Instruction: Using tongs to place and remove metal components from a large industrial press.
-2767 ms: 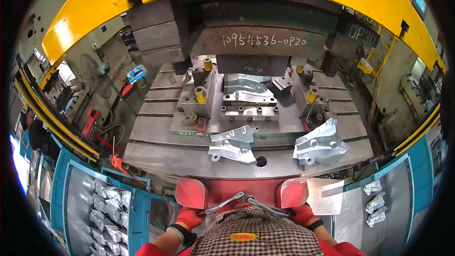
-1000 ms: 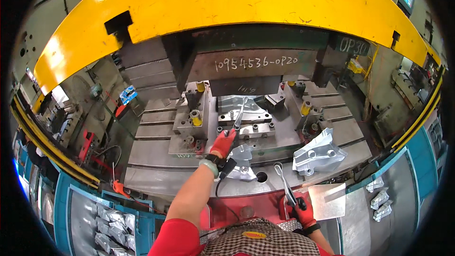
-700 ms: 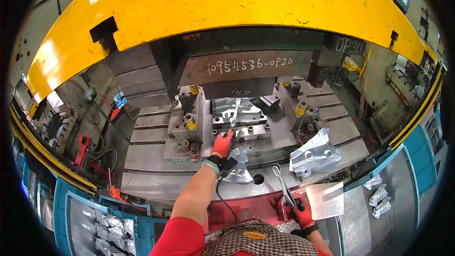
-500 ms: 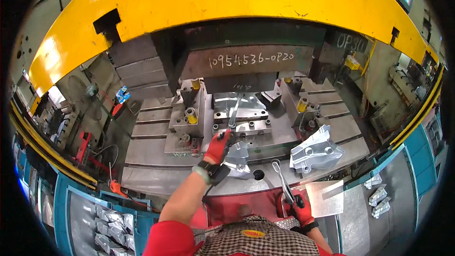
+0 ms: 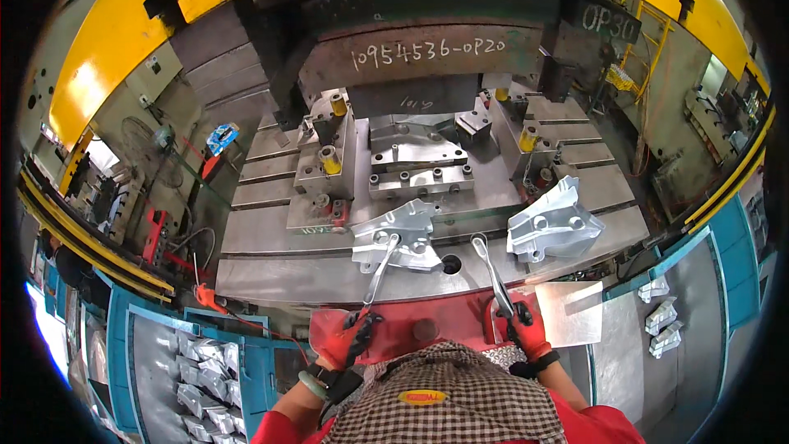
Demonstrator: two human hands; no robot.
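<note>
My gloved left hand (image 5: 347,341) is closed round the handle of a long silver tool with a rounded end (image 5: 380,275). The tool's tip overlies a shaped sheet-metal part (image 5: 415,220) on the press bed's front; whether it touches is unclear. A similar long tool with a looped end (image 5: 490,267) is gripped in my gloved right hand (image 5: 528,335), its tip over the bed between two metal parts. The other sheet-metal part (image 5: 559,230) rests at the bed's right. In the open press, a shiny metal piece (image 5: 419,133) lies on the lower die (image 5: 423,182), partly hidden by the upper die.
The dark upper die (image 5: 436,53) hangs over the bed (image 5: 279,279). Posts with yellow collars (image 5: 330,163) flank the lower die. A red panel (image 5: 394,341) with a round knob stands before me. Metal parts lie in the left bin (image 5: 209,378) and on the right tray (image 5: 662,316).
My left hand has drawn back from the die toward me, bringing its tool over the left part. That part has shifted up and left in view; my right hand stays near the panel.
</note>
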